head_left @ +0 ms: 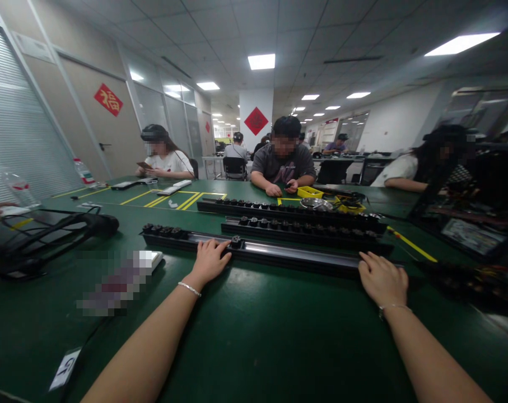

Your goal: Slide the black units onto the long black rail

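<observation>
1. Head view: green table [270,336] carries a long black rail [296,254] lying crosswise.
2. Right hand [383,278] rests, fingers bent, over the rail's right end; left hand [209,262] rests left of its middle. I cannot tell whether either grips.
3. Small black block [236,241] sits on the rail, just beside the left hand.

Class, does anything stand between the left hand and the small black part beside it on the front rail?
Nothing visible does: the left hand is close beside the black part on the front rail; contact is unclear.
</observation>
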